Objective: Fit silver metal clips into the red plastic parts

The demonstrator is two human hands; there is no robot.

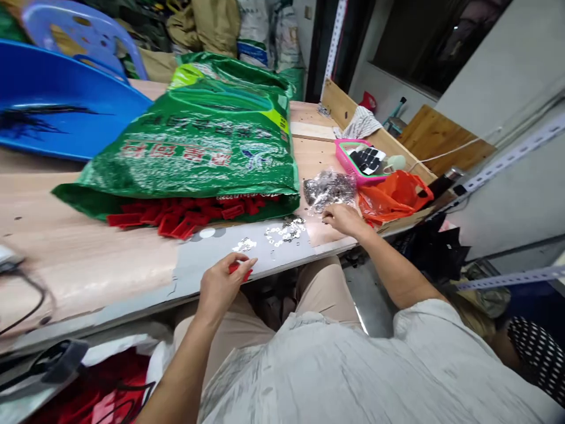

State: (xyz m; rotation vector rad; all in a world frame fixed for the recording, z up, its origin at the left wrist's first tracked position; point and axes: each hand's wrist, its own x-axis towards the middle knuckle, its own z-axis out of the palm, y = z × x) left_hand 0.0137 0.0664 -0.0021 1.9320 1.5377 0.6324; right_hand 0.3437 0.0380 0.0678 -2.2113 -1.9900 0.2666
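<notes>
My left hand (223, 281) is closed around a small red plastic piece (241, 271) at the table's front edge. Toward the right, my right hand (344, 219) has its fingers curled down beside a clear plastic bag (330, 188) of small dark metal parts; whatever its fingertips pinch is too small to make out. Between the hands lie loose shiny metal pieces (285, 231) on a grey sheet. Behind them, a big green sack (212, 135) lies on its side, with red plastic pieces (176, 217) spilling from its mouth.
A blue basin (66, 88) stands at left with thin black strands inside. To the right are a pink basket (346, 156) with black pieces, an orange plastic bag (392, 197) and a wooden side board (375, 132). Below left, a white bag holds red pieces (106, 388).
</notes>
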